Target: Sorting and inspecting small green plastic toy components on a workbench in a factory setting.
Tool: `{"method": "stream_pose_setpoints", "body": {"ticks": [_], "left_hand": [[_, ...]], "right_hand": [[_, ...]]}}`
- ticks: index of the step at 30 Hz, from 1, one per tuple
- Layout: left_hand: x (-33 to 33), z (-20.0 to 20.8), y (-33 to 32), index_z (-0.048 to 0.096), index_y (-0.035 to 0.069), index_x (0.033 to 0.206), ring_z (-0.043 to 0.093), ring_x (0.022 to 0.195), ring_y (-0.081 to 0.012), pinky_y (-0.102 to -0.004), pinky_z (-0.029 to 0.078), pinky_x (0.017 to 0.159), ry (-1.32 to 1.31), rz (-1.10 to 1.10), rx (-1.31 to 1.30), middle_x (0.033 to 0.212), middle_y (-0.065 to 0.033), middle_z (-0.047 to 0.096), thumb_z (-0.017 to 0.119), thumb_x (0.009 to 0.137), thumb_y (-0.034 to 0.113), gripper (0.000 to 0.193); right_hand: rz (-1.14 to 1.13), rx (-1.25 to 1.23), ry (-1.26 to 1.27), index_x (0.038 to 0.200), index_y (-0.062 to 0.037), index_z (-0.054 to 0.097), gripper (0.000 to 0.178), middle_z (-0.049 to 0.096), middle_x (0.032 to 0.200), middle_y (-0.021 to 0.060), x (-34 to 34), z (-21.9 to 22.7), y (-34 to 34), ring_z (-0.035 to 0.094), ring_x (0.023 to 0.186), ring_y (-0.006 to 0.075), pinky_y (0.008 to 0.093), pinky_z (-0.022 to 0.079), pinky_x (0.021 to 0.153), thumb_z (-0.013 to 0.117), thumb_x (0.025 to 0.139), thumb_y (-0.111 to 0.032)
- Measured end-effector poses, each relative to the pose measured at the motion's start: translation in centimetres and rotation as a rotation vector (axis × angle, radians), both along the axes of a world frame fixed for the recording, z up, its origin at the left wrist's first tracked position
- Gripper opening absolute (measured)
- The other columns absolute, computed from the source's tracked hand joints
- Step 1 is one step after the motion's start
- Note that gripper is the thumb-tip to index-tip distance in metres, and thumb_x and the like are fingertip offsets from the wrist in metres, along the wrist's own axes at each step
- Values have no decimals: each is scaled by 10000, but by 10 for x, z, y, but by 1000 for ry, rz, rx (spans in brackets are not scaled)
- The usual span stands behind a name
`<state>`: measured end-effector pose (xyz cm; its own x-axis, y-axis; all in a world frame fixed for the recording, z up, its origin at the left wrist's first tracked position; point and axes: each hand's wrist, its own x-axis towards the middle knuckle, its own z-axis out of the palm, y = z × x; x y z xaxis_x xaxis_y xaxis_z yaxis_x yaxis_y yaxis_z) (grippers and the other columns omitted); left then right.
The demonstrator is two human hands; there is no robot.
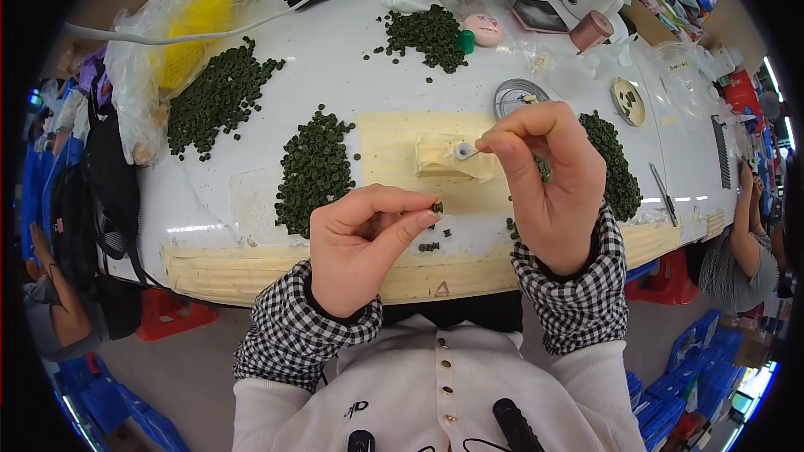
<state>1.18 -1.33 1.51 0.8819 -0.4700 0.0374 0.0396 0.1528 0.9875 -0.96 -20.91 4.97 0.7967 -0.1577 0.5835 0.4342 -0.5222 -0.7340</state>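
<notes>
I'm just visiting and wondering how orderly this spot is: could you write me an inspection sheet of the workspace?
Surface: white table, with tan tape along the near edge.
Job's things: dark green pieces in several piles; yellowish block bearing a small white round part.
Left hand: pinches a green piece.
Right hand: pinches a thin tool, its tip by the white part.
Clutter: plastic bag, pink spool, tweezers-like tool.
Cables: white cable across the far left.
Surroundings: people on both sides, blue crates, red stools.
</notes>
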Motion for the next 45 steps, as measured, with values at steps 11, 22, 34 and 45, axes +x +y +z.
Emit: {"method": "stream_pose_setpoints", "body": {"ticks": [11, 22, 34, 45], "left_hand": [[3, 4, -3, 726, 14, 922, 345, 532, -62, -247, 299, 501, -344, -118, 461, 616, 5, 463, 739, 785, 22, 139], [3, 5, 0, 684, 0, 963, 355, 536, -55, -223, 290, 510, -244, -171, 490, 629, 40, 434, 669, 858, 41, 114], [12, 6, 3, 472, 24, 1192, 635, 1030, -207, -275, 527, 872, 596, -319, -291, 1309, -255, 524, 397, 1013, 58, 197], [21, -13, 16, 599, -4, 1018, 431, 520, -41, -166, 346, 491, 491, -456, -276, 744, -5, 563, 342, 1072, 265, 376]], "right_hand": [[-157, -474, 119, 971, 17, 636, 163, 624, 881, 125, -4, 11, -3, 607, 792, 262, 308, 490, 726, 696, 830, -38], [-31, -543, 480, 825, -34, 661, 97, 618, 767, 69, -63, 14, -35, 562, 757, 262, 348, 454, 666, 726, 754, -46], [-27, -690, 409, 798, -37, 612, 126, 578, 768, 55, -63, -10, -26, 532, 786, 254, 355, 448, 702, 715, 725, -30], [-76, -210, 358, 908, 12, 631, 127, 623, 759, 101, -64, -3, -26, 623, 645, 191, 277, 491, 592, 647, 791, 59]]}}
